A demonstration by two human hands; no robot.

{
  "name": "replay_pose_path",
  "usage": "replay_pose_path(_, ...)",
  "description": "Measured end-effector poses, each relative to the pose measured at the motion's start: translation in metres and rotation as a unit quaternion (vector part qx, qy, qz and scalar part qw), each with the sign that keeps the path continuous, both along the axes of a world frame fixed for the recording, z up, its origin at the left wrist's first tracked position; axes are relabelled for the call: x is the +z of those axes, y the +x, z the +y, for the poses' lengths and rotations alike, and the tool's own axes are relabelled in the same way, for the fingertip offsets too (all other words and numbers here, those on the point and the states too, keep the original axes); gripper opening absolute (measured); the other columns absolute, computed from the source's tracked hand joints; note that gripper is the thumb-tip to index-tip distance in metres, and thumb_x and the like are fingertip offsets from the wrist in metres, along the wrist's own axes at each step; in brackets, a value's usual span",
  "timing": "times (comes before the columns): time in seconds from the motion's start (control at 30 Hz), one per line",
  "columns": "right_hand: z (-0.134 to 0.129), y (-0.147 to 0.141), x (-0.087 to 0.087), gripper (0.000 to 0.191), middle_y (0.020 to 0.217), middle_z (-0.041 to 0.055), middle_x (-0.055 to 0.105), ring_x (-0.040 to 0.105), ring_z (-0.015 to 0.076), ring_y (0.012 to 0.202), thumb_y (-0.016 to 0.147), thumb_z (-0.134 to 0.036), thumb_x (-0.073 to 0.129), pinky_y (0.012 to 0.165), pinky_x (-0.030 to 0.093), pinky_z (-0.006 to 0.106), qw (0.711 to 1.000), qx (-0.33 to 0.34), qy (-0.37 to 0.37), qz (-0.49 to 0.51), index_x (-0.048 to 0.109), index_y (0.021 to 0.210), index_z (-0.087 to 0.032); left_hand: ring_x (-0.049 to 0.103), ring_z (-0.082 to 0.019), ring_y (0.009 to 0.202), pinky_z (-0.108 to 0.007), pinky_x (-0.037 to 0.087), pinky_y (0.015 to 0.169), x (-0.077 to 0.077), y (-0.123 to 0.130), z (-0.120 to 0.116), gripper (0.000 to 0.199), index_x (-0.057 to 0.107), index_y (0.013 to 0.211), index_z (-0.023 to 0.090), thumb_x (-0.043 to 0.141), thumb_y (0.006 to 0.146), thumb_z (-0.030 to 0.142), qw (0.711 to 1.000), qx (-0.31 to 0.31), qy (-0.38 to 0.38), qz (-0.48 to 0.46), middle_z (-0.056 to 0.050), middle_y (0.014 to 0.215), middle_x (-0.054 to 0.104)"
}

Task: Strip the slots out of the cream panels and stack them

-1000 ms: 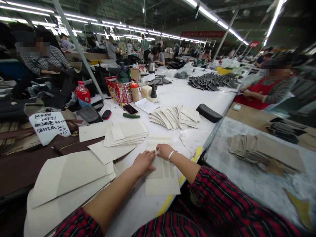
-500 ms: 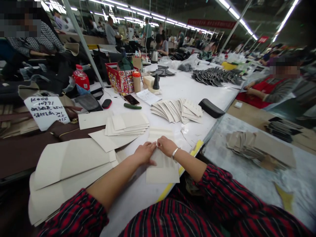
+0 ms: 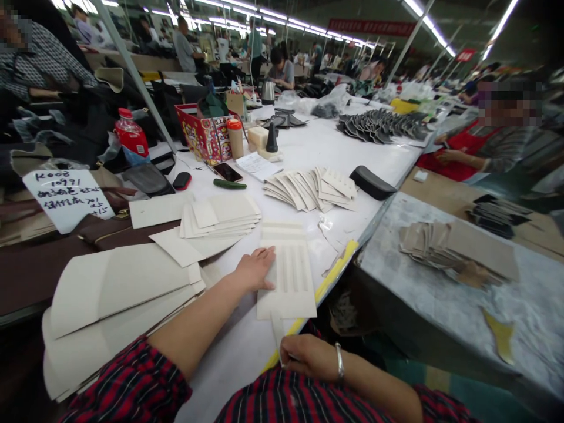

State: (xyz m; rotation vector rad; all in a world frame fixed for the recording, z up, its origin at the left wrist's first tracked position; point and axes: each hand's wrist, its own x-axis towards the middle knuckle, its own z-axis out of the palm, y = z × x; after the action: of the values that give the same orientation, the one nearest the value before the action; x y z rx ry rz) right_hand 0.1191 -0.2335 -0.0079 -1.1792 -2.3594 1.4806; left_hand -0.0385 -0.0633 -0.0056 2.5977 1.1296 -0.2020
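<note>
Panel (image 3: 288,302) right in front of us, cream-coloured, with bands running lengthwise down its middle, lying flat on the white worktable (image 3: 229,329) close to the edge with the yellow tape (image 3: 337,273)! Our left hand (image 3: 255,270) rests palm-down over its left side, fingers stretched out, gripping nothing. Now look at our right hand (image 3: 306,355), silver bracelet (image 3: 339,361) at the wrist: it sits low by the table edge, fingers curled tight, and we have a narrow pale strip (image 3: 277,332) pinched there! That strip reaches up to the near edge of the panel; whether the 2 are joined, we cannot tell. Beyond the panel we see a fanned pile of cream pieces (image 3: 299,191), a black case (image 3: 372,183) just to its right. Over on our left, larger cream sheets (image 3: 118,282) overlap, with a smaller stack (image 3: 224,214) farther back. Past that we spot a green cucumber (image 3: 230,184) near a smartphone (image 3: 228,171), and off to the right, 1 co-worker (image 3: 489,155) in a red apron (image 3: 462,161)
</note>
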Motion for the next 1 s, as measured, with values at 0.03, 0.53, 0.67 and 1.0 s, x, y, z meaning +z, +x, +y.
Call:
replay_pose_path(0.03,0.000,0.002,0.005,0.005,0.077,0.0002,0.053,0.047,0.0102,0.069,0.076,-0.022,0.046,0.064,0.037,0.019,1.000,0.003,-0.019,0.022,0.049,0.078,-0.017,0.022,-0.027,0.123,-0.045,0.034,0.088,-0.001,0.000,-0.001,0.078,0.032,0.121,0.023,0.065,0.055,0.045,1.000,0.003,-0.001,-0.003,-0.006,0.139,0.020)
replay_pose_path(0.53,0.029,0.246,-0.067,0.036,0.094,0.0151,0.057,0.055,0.0268,0.087,0.064,-0.036,0.054,0.073,0.040,0.035,0.777,-0.464,0.084,-0.416,0.054,0.091,-0.012,0.038,-0.020,0.114,-0.032,0.025,0.099,-0.006,-0.009,0.013,0.041,0.045,0.114,0.014,0.047,0.073,0.020,0.973,0.136,0.031,-0.186,-0.009,0.122,0.045)
replay_pose_path(0.67,0.065,0.181,-0.016,0.034,0.064,0.0048,0.060,0.059,0.0179,0.061,0.077,-0.045,0.038,0.061,0.041,0.029,0.864,-0.381,0.097,-0.314,0.057,0.070,-0.017,0.049,-0.018,0.097,-0.030,0.035,0.089,0.001,0.001,0.032,0.030,0.054,0.100,0.019,0.047,0.071,0.016,0.980,0.120,0.021,-0.159,-0.005,0.101,0.055)
replay_pose_path(1.0,0.203,-0.002,0.006,0.028,0.062,0.0067,0.065,0.055,0.0098,0.043,0.079,-0.032,0.042,0.040,0.038,0.018,0.937,-0.288,-0.075,-0.183,0.058,0.067,-0.013,0.053,-0.016,0.077,-0.025,0.042,0.068,0.006,0.023,0.049,0.017,0.058,0.079,0.018,0.050,0.064,0.016,0.986,0.153,-0.009,-0.068,-0.004,0.083,0.054)
